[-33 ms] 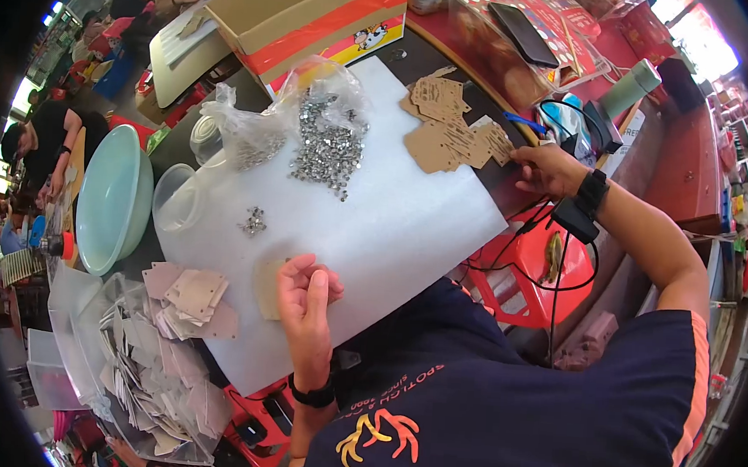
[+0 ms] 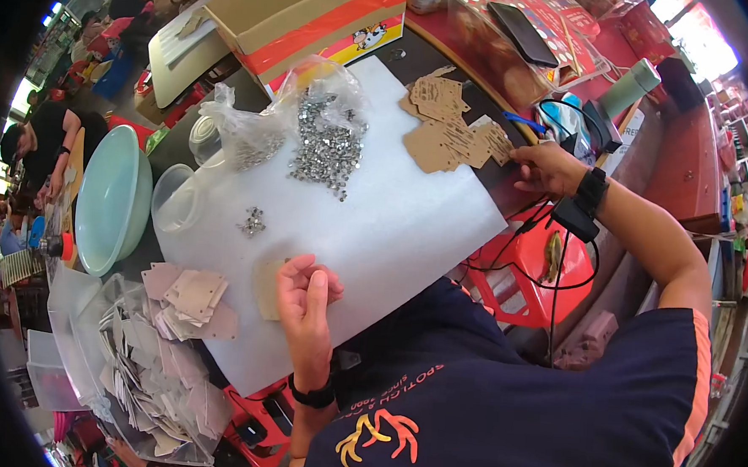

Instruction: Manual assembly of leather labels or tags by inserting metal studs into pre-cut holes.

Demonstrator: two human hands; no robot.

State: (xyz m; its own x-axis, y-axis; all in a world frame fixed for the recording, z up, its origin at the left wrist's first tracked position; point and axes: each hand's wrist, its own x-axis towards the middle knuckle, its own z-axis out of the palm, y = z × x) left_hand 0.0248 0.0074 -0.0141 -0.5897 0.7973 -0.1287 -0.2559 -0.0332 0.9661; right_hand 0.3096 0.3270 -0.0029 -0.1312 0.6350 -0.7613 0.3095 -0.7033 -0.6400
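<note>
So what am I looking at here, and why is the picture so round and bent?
There is no machine: a person works with bare hands, filmed by a wide fisheye camera on their head looking down, which bends straight edges. The left hand pinches a small tan cardboard tag on the white sheet. The right hand reaches to a spread of brown cardboard tags at the sheet's far corner. Also there: a heap of small silver metal pieces spilling from a clear plastic bag, a pale green bowl, and a stack of finished tags.
</note>
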